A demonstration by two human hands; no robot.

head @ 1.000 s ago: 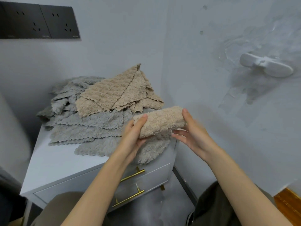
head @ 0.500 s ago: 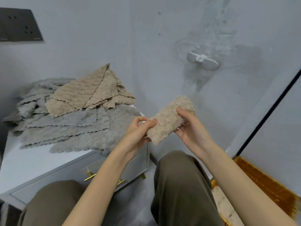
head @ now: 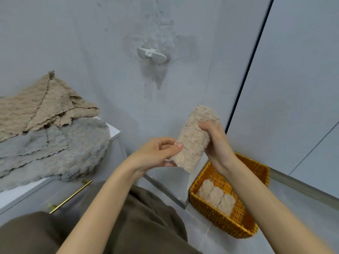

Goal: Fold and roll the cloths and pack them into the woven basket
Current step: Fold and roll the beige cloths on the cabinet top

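Note:
A rolled beige cloth [head: 194, 138] stands nearly upright in the air between my hands. My right hand [head: 214, 142] grips its upper right side with curled fingers. My left hand [head: 159, 153] pinches its lower left edge with thumb and fingers. Below and to the right, on the floor, sits the woven orange basket [head: 220, 219] holding three beige rolls [head: 216, 196] side by side. On the white cabinet [head: 114, 132] at the left lie a pile of loose grey cloths [head: 55, 153] and beige cloths [head: 42, 107] on top of them.
The cabinet has a drawer with a gold bar handle [head: 71, 196]. A white hook [head: 152, 55] is stuck on the grey wall. My knees in olive trousers [head: 139, 220] fill the lower middle. A pale panel with a dark edge [head: 245, 70] rises behind the basket.
My view and both hands swung right, away from the cabinet. The roll tipped from lying sideways to nearly upright, and the basket with its rolls came into view.

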